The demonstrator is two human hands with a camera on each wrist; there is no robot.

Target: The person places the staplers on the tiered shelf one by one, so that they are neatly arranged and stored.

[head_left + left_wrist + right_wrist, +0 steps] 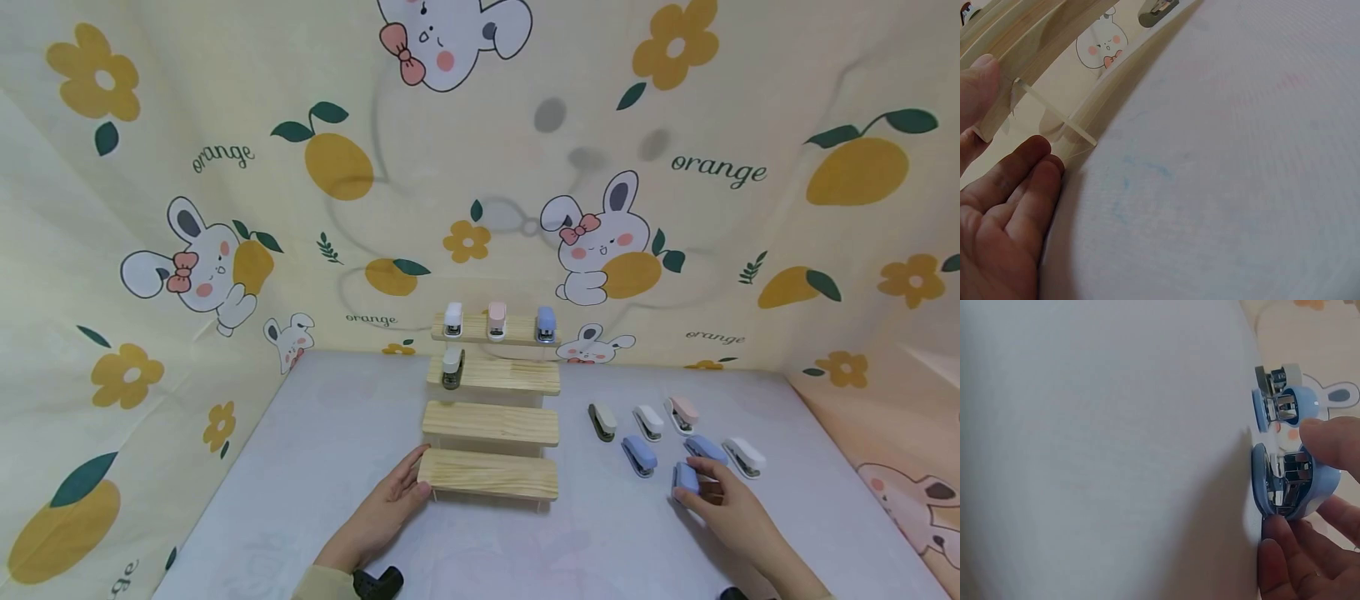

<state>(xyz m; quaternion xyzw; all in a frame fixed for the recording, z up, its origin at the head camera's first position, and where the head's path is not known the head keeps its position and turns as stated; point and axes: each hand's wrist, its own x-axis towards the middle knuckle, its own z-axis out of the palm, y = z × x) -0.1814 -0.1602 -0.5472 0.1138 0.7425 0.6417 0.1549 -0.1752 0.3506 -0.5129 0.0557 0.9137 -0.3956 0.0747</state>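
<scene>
In the head view my left hand (386, 504) holds the left end of a tiered wooden stand (487, 475) at its lowest board. The thumb lies at the front corner, with a finger toward the back corner; in the left wrist view the other fingers extend below the board beside a clear leg (1054, 111). To the right, my right hand (731, 504) pinches a small blue stapler (686, 480) between thumb and fingers, low over the table. The right wrist view shows this stapler (1297, 481) side-on, its metal works facing the camera, with another blue stapler (1304, 405) beyond it.
On the stand's top board are a white stapler (453, 320), a pink stapler (497, 321) and a blue stapler (546, 324). A white-and-grey stapler (452, 367) stands one board lower. Several staplers, including a white one (744, 457), lie behind my right hand. Printed cloth (480, 150) forms the backdrop.
</scene>
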